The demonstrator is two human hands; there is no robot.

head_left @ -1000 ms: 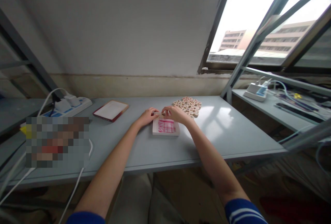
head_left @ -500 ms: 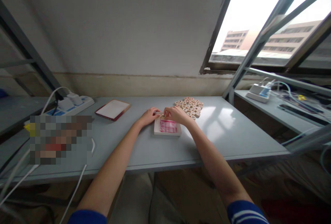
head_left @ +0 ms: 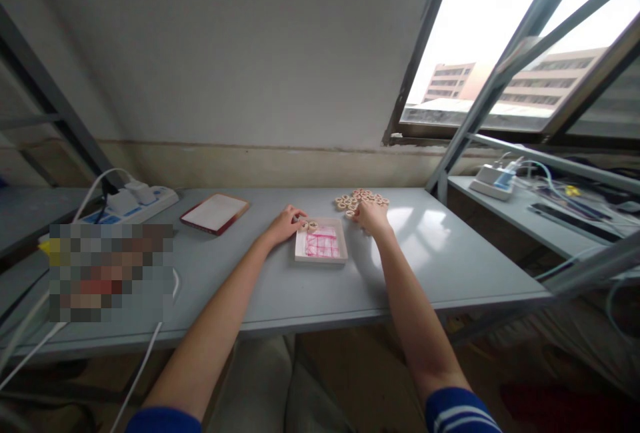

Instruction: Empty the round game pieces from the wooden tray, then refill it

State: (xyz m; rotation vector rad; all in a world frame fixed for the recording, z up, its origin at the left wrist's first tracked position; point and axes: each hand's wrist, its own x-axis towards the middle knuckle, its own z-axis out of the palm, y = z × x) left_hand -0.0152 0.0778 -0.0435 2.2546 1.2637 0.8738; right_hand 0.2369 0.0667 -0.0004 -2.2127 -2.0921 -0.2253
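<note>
A shallow white box [head_left: 321, 260] lies on the table before me, with a pink-lined sheet [head_left: 323, 244] inside it. Two round wooden Chinese chess pieces [head_left: 313, 225] sit side by side in its back left corner. My left hand [head_left: 285, 224] grips that same corner, thumb and forefinger closed at the rim. Over the near side of a spread of more Chinese chess pieces [head_left: 364, 195], right of the box, my right hand [head_left: 373, 216] is bent down. Its fingers are pinched together at a piece, which they mostly hide.
A box lid [head_left: 216, 213] with a white inside and dark red edge rests at the left. Beyond it is a power strip [head_left: 150, 202] with plugs and white cables. The wall bounds the table [head_left: 430, 266] at the back; a metal frame post [head_left: 440, 183] stands at the right.
My right hand has moved from the box rightward to the loose pieces. Two pieces now show uncovered in the box corner. My left hand stays at the box.
</note>
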